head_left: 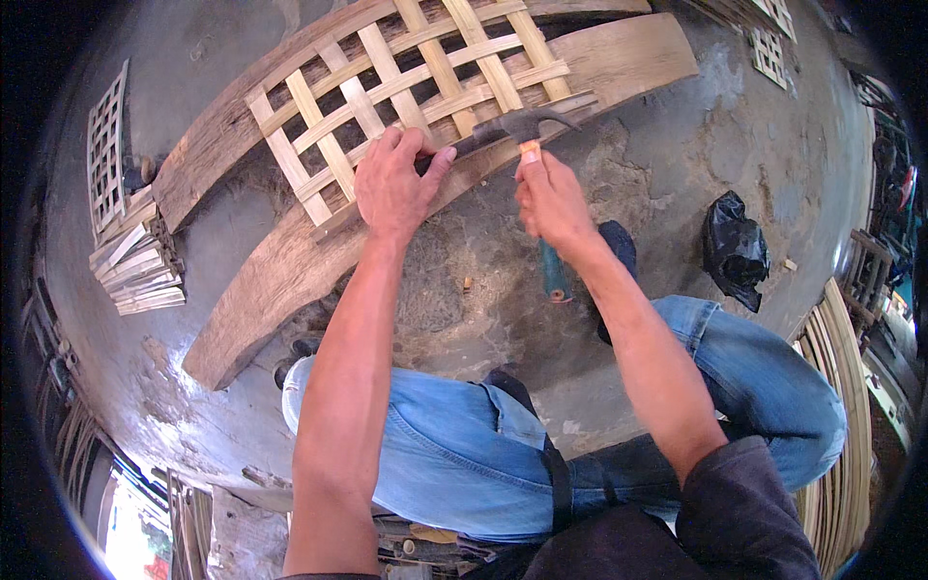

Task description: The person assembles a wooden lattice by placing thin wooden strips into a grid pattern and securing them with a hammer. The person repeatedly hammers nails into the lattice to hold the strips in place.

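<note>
My right hand (pixel 556 198) is wrapped round the handle of a claw hammer (pixel 527 126), whose teal grip end sticks out below the fist. The dark hammer head lies level with the near edge of a woven lattice of pale wooden strips (pixel 440 77). My left hand (pixel 396 184) is closed by that same edge, gripping a dark rod-shaped tool (pixel 462 148) between thumb and fingers. The rod's far end meets or nearly meets the hammer head; its exact kind is unclear. Under the lattice are thick curved wooden planks (pixel 261 295).
A stack of short flat strips (pixel 140 266) and another lattice panel (pixel 106 145) are at the left. A black plastic bag (pixel 735 246) lies on the concrete floor to the right. Long thin strips (pixel 836 435) are bundled beyond my knee. A further small lattice (pixel 768 56) is at upper right.
</note>
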A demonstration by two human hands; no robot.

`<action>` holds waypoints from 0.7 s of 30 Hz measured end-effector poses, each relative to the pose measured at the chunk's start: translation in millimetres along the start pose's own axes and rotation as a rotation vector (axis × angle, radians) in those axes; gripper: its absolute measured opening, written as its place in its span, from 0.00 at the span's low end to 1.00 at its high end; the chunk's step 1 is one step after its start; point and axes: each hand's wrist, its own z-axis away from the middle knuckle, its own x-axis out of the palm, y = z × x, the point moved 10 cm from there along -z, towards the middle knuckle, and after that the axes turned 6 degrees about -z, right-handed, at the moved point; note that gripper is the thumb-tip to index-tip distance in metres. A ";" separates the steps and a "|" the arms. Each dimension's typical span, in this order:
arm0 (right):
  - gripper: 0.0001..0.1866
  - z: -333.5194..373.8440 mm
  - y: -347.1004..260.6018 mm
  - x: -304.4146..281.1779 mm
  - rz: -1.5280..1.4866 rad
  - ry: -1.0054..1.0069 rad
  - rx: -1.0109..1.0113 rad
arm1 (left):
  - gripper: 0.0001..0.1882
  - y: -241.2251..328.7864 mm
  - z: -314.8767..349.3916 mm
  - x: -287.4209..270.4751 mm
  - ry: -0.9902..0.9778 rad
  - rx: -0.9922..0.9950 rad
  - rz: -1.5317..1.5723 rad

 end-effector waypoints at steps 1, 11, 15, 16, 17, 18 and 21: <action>0.17 1.0 -0.8 -1.6 0.027 0.024 -0.026 | 0.19 0.8 0.1 -0.6 0.016 0.013 -0.005; 0.19 26.7 17.3 6.1 -0.434 0.295 -0.014 | 0.18 -4.7 0.3 4.6 -0.047 -0.043 -0.019; 0.19 19.3 20.8 13.8 -0.403 0.199 0.014 | 0.18 -4.4 0.0 5.1 -0.059 -0.046 -0.032; 0.19 21.3 19.7 7.4 -0.452 0.244 -0.004 | 0.18 -4.8 0.0 4.9 -0.065 -0.050 -0.039; 0.18 23.9 18.0 1.6 -0.502 0.292 -0.022 | 0.18 -4.2 0.0 4.9 -0.057 -0.046 -0.025; 0.18 21.9 20.1 7.4 -0.466 0.239 0.012 | 0.18 -3.8 0.0 5.3 -0.049 -0.043 -0.011; 0.17 21.0 20.7 17.6 -0.437 0.182 0.051 | 0.17 -6.2 0.6 6.9 -0.059 -0.041 -0.020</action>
